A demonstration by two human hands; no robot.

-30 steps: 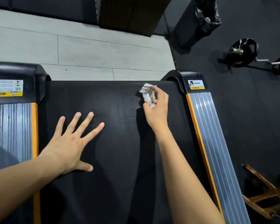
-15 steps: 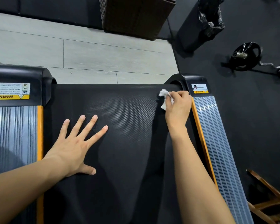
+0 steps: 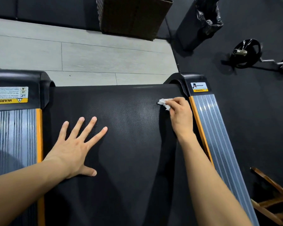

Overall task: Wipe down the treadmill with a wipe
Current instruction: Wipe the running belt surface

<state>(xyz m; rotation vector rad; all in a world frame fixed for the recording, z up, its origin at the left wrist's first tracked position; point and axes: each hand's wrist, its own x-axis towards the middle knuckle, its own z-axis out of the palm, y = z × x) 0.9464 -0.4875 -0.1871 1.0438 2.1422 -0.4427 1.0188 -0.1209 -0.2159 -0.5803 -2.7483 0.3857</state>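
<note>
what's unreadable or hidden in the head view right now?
- Wipe: mostly covered by the right hand gripping it.
- Left warning label: fine print too small, cut by the frame edge.
- Belt under the flat left hand: hidden.
- Bin: top cut off.

Left hand (image 3: 75, 149) lies flat, fingers spread; right hand (image 3: 180, 115), arm outstretched, has fingers curled in a pinch.

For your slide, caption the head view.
Right hand wipes treadmill belt with wipe; left hand rests flat.
</note>
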